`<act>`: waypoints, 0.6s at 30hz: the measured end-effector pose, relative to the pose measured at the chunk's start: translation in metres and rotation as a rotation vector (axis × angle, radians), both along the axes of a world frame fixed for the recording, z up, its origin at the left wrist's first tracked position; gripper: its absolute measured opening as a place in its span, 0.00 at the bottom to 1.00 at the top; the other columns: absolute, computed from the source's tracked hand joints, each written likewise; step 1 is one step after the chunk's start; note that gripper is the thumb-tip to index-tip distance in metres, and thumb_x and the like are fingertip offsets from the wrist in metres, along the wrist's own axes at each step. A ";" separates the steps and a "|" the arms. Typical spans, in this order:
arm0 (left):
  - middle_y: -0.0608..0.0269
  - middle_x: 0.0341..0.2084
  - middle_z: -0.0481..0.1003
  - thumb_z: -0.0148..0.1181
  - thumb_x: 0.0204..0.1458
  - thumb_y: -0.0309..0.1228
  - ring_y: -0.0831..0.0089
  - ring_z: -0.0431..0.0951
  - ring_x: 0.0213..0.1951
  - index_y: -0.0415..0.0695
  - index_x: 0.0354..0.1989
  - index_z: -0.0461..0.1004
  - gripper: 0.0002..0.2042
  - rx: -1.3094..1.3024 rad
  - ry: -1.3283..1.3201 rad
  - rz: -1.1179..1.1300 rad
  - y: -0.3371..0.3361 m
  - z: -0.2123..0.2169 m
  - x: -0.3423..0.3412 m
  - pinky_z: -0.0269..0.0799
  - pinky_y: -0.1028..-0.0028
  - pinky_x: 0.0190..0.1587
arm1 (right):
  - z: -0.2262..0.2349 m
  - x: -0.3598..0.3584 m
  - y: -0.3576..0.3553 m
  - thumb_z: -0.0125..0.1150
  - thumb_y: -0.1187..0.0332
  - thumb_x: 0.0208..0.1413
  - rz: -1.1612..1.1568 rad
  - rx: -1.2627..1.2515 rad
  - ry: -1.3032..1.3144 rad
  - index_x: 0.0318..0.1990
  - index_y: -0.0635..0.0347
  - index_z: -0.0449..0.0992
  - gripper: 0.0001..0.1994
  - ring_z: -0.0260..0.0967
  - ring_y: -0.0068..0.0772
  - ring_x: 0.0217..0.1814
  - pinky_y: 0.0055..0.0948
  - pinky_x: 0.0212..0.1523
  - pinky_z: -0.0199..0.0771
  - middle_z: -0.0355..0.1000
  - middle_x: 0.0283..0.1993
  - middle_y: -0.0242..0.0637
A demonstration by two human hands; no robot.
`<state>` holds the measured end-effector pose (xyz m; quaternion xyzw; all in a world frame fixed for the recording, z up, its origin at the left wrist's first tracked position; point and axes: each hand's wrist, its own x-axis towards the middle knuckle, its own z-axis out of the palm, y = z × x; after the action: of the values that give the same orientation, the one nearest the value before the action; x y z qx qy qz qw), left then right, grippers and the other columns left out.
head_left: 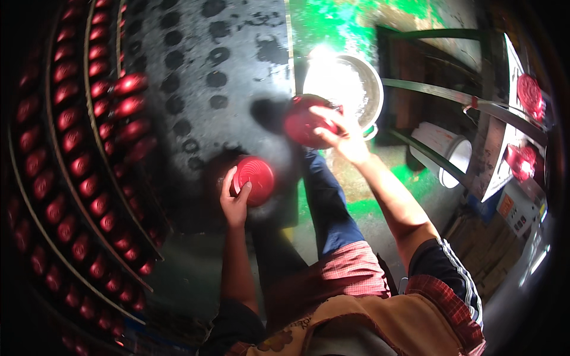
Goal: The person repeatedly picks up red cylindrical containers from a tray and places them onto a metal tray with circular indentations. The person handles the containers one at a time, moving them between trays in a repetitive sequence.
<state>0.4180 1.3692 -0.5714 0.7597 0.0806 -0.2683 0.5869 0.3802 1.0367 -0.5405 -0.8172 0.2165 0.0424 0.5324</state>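
Note:
My left hand grips the near-left edge of a red round piece with fine concentric rings on its face. Its thumb rests on the face, over the dark tabletop. Farther right, my right hand has its fingers spread across a second red round piece, slightly blurred. That piece overlaps the near-left rim of a metal pot in this view. Glare whitens the pot's inside, so its contents cannot be made out. Whether the second piece touches the pot is unclear.
Racks at left hold rows of similar glossy red pieces. Dark round marks spot the grey tabletop. At right stand a metal frame, a white bucket and red bundles. The floor has green paint patches.

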 end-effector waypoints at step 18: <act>0.45 0.64 0.60 0.63 0.54 0.34 0.50 0.65 0.63 0.50 0.55 0.76 0.18 0.755 -0.678 0.088 0.181 -0.075 -0.070 0.61 0.57 0.65 | -0.072 -0.026 0.232 0.70 0.81 0.38 0.273 -0.482 -0.069 0.53 0.34 0.80 0.32 0.51 0.60 0.69 0.47 0.69 0.56 0.52 0.69 0.55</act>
<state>0.3482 1.5504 -0.6465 0.9590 0.0089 0.0660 0.2754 0.3539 1.2685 -0.6121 -0.9429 0.0901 0.0331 0.3191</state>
